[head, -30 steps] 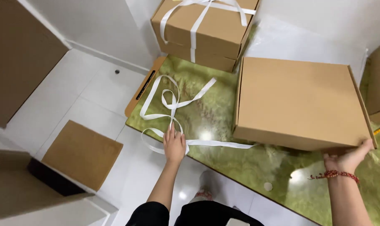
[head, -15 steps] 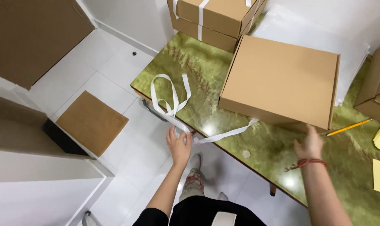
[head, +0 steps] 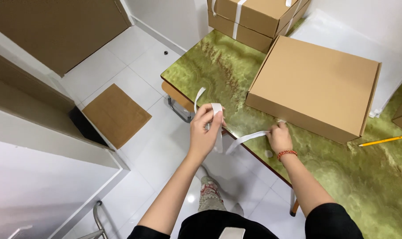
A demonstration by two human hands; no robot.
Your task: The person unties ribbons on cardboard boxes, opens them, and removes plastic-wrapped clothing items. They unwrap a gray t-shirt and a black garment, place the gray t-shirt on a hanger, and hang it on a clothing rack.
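- Change since half a second ago: the white ribbon, which lay looped flat on the green marbled table, is now mostly lifted off it. Both your hands have closed in on it from positions that were wider apart.
- Your right hand was at the near table edge by the large flat cardboard box; it has now moved left to the ribbon, just in front of that box's near corner.
- Reading: the ribbon is gathered and under your control at two points, no longer loose on the surface.
- Left hand: raised beyond the table's edge, above the white tiled floor, palm turned toward the table. Fingers curled shut, pinching the ribbon's upper end; a short loop stands above the fingertips and a tail hangs below.
- Right hand: low, resting at the table's edge, back of hand up, a red bead bracelet on the wrist. Fingers closed on the ribbon's other end.
- The ribbon sags between the two hands across the table's edge.
- Two ribbon-tied boxes are stacked at the far end; a yellow pencil lies to the right, well apart.
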